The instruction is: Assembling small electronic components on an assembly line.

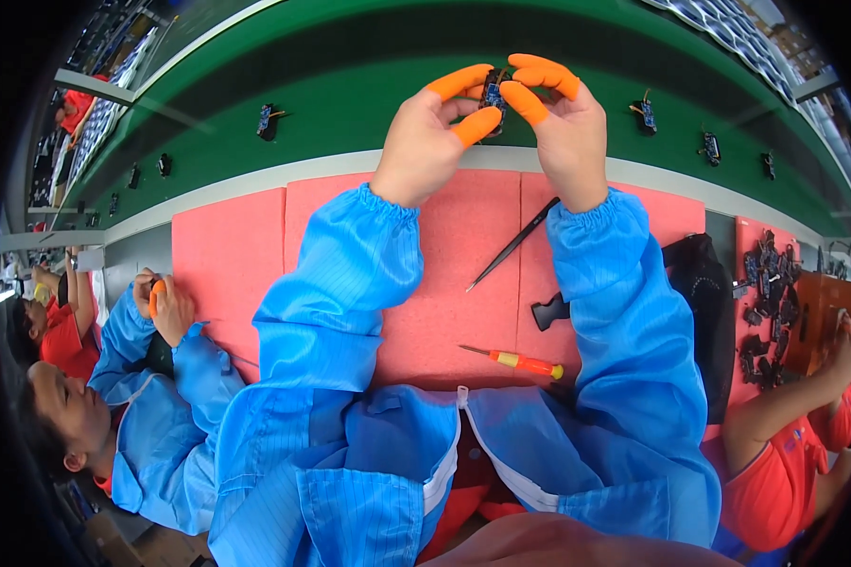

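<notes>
Both my hands are raised over the green conveyor belt [340,113], with orange finger cots on several fingertips. Between them is a small black electronic assembly with a blue circuit board [494,93]. My left hand [435,128] pinches it from the left side, thumb in front. My right hand [565,118] closes on it from the right, thumb and fingers at its edge. Much of the part is hidden behind the fingertips. Below my hands, black tweezers [515,241] lie slantwise on the pink foam mat [425,274]. Closer to me rests a screwdriver [515,360] with a red and yellow handle.
Similar small assemblies sit on the belt, one at left [268,121], another at right [645,113]. A black plastic piece [549,312] lies by my right sleeve. Black fabric [700,293] and a heap of black parts [771,293] are farther right. Co-workers sit on both sides.
</notes>
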The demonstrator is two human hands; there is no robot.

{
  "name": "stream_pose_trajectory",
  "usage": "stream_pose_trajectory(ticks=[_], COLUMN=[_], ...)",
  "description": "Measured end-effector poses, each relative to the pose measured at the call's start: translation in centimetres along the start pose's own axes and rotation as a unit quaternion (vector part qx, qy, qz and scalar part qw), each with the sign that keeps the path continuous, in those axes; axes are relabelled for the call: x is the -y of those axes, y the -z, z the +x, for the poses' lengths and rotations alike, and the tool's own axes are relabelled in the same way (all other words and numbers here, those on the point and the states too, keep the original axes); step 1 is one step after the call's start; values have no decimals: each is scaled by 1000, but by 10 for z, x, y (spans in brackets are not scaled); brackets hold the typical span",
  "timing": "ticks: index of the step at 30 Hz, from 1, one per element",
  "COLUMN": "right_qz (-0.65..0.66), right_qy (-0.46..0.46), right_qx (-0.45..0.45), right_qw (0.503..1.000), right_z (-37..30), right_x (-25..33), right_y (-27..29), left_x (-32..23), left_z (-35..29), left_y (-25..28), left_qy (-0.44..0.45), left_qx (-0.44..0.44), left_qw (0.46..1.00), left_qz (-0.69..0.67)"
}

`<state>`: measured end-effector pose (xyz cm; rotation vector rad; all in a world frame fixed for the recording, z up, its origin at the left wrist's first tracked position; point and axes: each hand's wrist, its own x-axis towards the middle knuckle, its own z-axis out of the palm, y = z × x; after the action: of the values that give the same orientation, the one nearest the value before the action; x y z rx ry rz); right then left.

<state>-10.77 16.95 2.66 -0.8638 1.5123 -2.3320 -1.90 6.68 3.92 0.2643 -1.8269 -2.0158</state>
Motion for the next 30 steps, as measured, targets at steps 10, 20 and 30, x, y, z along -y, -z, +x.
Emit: stream_pose_trajectory(ticks=[10,20,30], right_qz=[-141,-292,-35], right_qy=[47,135,29], right_qx=[-3,64,53], right_qw=[989,945,998], right_z=[-3,-1,1], right_x=[-1,13,8], right_y=[1,8,4], left_x=[-3,1,4], left_z=[-2,-1,-1], left_y=[-4,-1,-1], left_qy=[10,-32,-80], left_qx=[-23,-17,-29], left_qw=[998,999,993], left_qz=[-62,18,80])
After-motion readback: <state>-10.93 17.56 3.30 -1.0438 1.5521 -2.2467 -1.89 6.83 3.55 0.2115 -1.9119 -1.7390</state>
